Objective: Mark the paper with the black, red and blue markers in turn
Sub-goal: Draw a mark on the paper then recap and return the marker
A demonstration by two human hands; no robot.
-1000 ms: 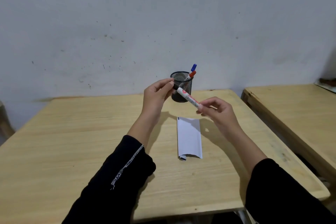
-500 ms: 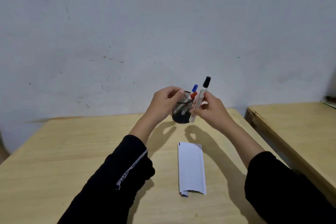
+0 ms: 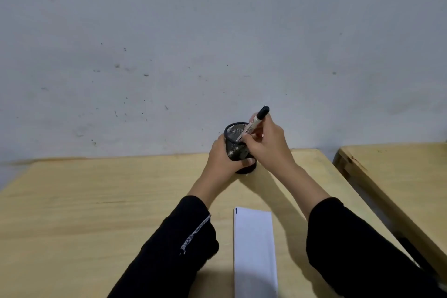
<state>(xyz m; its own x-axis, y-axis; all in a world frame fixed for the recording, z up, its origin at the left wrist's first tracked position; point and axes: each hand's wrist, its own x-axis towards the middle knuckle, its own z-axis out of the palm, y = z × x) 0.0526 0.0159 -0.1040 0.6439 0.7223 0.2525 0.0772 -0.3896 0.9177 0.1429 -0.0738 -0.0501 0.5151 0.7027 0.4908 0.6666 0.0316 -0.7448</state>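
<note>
A black mesh pen cup stands at the far side of the wooden table. My left hand is wrapped around its left side. My right hand holds the capped black marker tilted, cap up, with its lower end inside the cup's mouth. The red and blue markers are hidden behind my right hand. A folded white paper lies on the table between my forearms, with a short dark mark at its top left corner.
A second wooden table stands to the right, across a narrow gap. A pale wall rises directly behind the cup.
My right hand turned the black marker upright and lowered its end into the cup. My left hand went from the marker's cap to gripping the cup. The view tilted up.
</note>
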